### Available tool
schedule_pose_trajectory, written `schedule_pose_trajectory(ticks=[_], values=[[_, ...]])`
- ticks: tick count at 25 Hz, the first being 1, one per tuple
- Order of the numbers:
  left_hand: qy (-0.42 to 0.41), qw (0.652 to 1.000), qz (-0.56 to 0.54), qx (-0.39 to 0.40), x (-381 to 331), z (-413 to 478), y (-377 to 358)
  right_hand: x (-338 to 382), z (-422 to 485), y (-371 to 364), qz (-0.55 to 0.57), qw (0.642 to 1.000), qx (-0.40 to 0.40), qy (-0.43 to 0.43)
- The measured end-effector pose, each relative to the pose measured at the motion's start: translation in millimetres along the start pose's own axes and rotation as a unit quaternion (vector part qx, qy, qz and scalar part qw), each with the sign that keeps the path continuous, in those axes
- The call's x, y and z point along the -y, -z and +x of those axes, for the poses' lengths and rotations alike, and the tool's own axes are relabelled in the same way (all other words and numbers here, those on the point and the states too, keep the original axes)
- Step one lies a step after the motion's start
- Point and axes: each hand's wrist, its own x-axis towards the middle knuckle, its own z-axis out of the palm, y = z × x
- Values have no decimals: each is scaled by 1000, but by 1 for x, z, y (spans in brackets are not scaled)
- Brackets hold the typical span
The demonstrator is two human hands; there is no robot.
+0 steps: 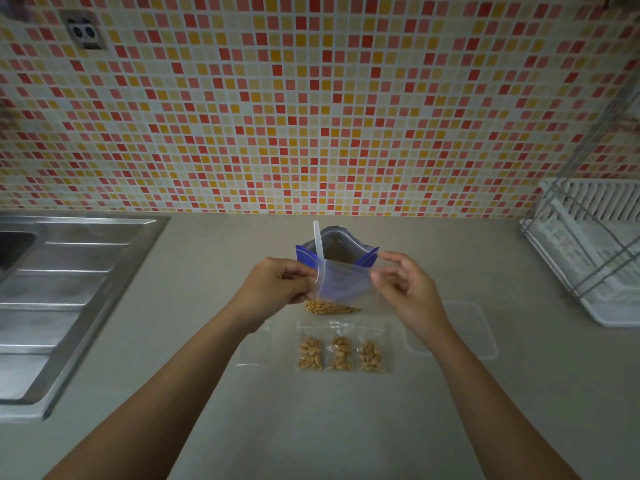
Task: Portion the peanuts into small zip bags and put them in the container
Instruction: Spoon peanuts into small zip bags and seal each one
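Left hand [277,282] and right hand [405,289] each pinch one side of empty small zip bag [343,282], held above counter [329,427]. Big peanut bag [304,255] stands just behind, white spoon [318,240] inside. Three filled bags [341,353] lie near. Clear container [479,336] at right.

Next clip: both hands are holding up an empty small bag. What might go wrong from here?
1. The left hand and right hand both pinch the empty small bag, so nothing steadies the open peanut bag behind it with the spoon leaning inside; a bump might tip it.
2. The three filled bags lie on the counter, outside the container; a forearm might sweep them.
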Motion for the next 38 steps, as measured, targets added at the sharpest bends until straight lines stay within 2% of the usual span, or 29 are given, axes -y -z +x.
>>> schedule_pose_trajectory(ticks=[2,3,5,7,15,20,22,24,26,29,31,33,36,38], values=[[19,999,-34,-3,-6,3,-1,5,0,-2,-154,981,-56,102],[25,999,-39,-14,-10,4,-2,9,0,-3,-214,963,-54,154],[25,999,-6,-39,-17,8,-6,16,4,-7,-323,922,-11,212],[12,998,39,-48,-21,11,-10,20,9,-11,-407,886,23,221],[-17,997,73,-20,-20,17,-17,12,17,-17,-456,864,14,214],[-48,983,171,-37,-22,19,-21,11,15,-18,-442,875,6,199],[-52,983,166,-50,-24,21,-18,11,15,-16,-422,884,-13,201],[-80,977,166,-104,-25,32,-12,12,15,-11,-348,922,-10,173],[-116,957,231,-134,-26,54,-6,13,15,-8,-228,967,11,111],[-133,935,321,-69,-30,86,-6,8,18,-7,-117,992,15,34],[-169,903,395,-26,-33,96,-7,2,21,-7,-89,996,14,10],[-188,870,456,8,-35,99,-6,-3,25,-6,-76,997,28,-4],[-174,817,543,80,-37,98,-8,-4,29,-6,-90,994,58,-14],[-166,801,568,90,-39,98,-10,-5,31,-5,-94,994,61,-13]])
